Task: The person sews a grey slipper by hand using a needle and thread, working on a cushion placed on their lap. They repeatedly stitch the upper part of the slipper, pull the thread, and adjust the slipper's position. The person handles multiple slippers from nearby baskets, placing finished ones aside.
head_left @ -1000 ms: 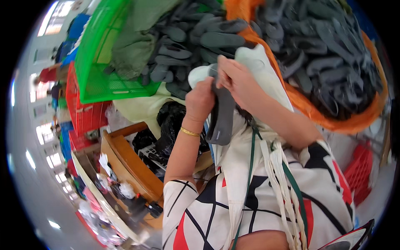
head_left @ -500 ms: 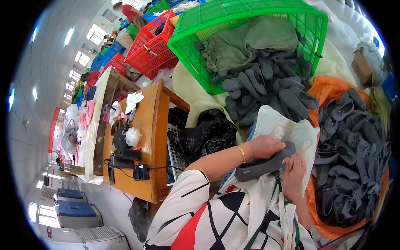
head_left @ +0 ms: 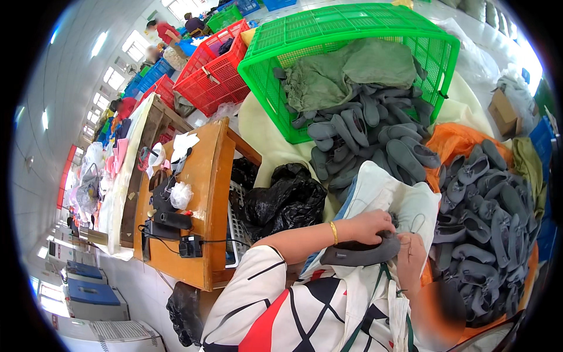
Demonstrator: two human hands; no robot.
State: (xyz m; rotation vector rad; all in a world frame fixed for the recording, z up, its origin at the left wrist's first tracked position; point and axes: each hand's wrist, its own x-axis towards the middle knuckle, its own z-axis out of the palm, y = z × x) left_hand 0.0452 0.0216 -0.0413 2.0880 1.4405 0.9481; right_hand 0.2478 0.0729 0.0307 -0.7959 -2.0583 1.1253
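Note:
Across my lap, a dark grey soft shoe (head_left: 356, 253) lies sideways, sole edge down, over a white cloth pad (head_left: 375, 190). My left hand (head_left: 375, 226), with a gold bracelet at the wrist, closes over the shoe's right end from above. Close against that same end, my right hand (head_left: 412, 249) has its fingers pinched together; whatever is between them is too small to make out. A thin dark loop of thread (head_left: 418, 223) shows on the pad just above the right fingers. Dark green apron straps (head_left: 375, 296) hang below the hands.
Ahead, a tipped green crate (head_left: 352, 29) spills grey shoes (head_left: 404, 158). An orange sack (head_left: 454, 141) of shoes stands right. On the left are a wooden table (head_left: 202, 176) with tools, a black plastic bag (head_left: 287, 199) and red crates (head_left: 211, 76). People work far back.
The shoe has come down and turned more level in my left hand. My right hand has shifted slightly lower beside it, its fingers still pinched. The whole view has tilted a little.

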